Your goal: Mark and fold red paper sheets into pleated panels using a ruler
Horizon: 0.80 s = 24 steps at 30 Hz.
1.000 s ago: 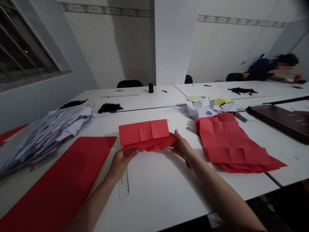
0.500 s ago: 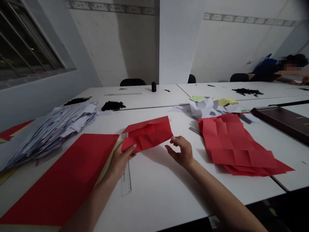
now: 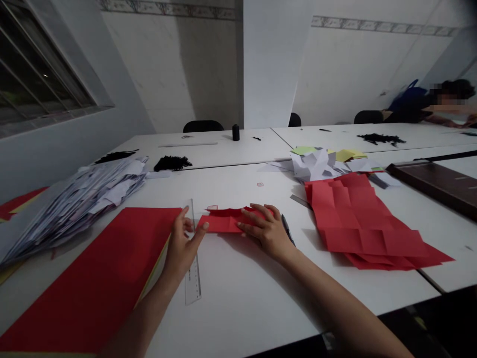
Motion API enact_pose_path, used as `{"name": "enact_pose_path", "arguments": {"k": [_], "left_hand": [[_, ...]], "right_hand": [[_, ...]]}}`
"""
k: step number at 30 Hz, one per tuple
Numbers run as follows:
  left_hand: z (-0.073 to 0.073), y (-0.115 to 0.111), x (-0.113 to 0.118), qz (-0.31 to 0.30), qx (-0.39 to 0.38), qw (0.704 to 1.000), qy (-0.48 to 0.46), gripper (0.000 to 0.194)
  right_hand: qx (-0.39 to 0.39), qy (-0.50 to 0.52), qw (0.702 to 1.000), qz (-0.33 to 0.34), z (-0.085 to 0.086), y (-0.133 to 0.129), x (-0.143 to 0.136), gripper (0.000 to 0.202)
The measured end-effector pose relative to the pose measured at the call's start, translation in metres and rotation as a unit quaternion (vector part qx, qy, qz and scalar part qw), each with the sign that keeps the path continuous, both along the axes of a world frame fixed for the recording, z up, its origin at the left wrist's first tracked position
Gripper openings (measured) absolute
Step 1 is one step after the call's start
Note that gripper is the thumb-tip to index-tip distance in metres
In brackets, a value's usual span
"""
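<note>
A folded strip of red paper (image 3: 222, 224) lies on the white table in front of me, its far edge slightly raised. My right hand (image 3: 266, 231) rests on the strip's right part, palm down, with the fingers spread across it. At the strip's left end is my left hand (image 3: 184, 238), open, its thumb tip by the paper's edge and its fingers apart. A clear ruler (image 3: 193, 286) lies partly under my left hand. Just right of my right hand lies a dark pen (image 3: 286, 228).
Large red sheets (image 3: 93, 278) with yellow below lie at left, near a heap of white papers (image 3: 85, 199). Creased red sheets (image 3: 357, 214) are stacked at right, before paper scraps (image 3: 313, 164) and a dark brown board (image 3: 436, 189). A person (image 3: 413, 112) sits far right.
The red paper has come down from the air onto the table and looks narrower. My right hand has moved onto it; my left hand has let go and spread its fingers.
</note>
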<state>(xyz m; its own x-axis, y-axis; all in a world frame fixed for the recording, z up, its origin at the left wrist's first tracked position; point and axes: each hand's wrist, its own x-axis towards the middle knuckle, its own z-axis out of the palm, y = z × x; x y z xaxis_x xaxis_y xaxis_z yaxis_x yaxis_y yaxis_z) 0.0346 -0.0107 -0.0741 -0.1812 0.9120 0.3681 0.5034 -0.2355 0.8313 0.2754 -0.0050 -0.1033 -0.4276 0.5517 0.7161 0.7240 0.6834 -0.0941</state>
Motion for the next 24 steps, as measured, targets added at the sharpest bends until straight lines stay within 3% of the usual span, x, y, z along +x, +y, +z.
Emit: {"name": "enact_pose_path", "arguments": {"k": [3,5,7,11,24], "left_hand": [[0.003,-0.005,0.001,-0.023,0.153,0.965,0.21,0.038],[0.004,-0.011,0.007,-0.08,0.192,0.929,0.306,0.019],[0.003,-0.016,0.014,-0.113,0.204,0.904,0.358,0.013],[-0.001,-0.022,0.023,-0.133,0.211,0.888,0.386,0.016],[0.0,-0.027,0.031,-0.132,0.215,0.884,0.394,0.012]], "right_hand": [[-0.02,-0.005,1.0,-0.002,0.001,-0.001,0.0,0.025],[-0.03,-0.005,0.999,0.017,0.003,-0.003,-0.001,0.023],[-0.038,-0.004,0.999,0.039,0.005,-0.006,-0.003,0.022],[-0.031,-0.004,0.998,0.063,0.007,-0.01,-0.006,0.022],[-0.038,-0.006,0.997,0.072,0.008,-0.014,-0.01,0.019]]}}
